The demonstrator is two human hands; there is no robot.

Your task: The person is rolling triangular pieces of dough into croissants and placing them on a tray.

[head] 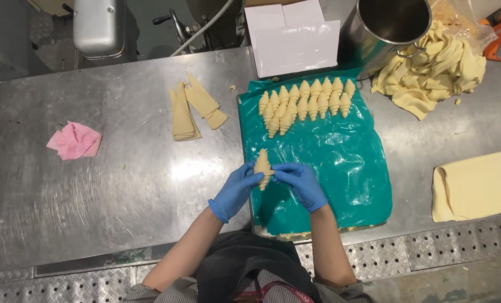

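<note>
Both hands wear blue gloves. My left hand (234, 189) and my right hand (301, 183) grip one rolled raw croissant (262, 164) from either side, over the near left part of a tray covered with teal plastic sheet (346, 163). Two rows of several shaped croissants (306, 102) lie at the far end of that tray. A few cut dough triangles (191, 108) lie stacked on the steel table (121, 179), beyond my left hand.
A pink crumpled cloth (74, 140) lies at the left. Dough scraps (430, 73) pile beside a steel pot (393, 25) at the far right. A folded dough sheet (477, 184) rests at the right edge. White cards (295, 42) and a machine (101, 28) stand behind.
</note>
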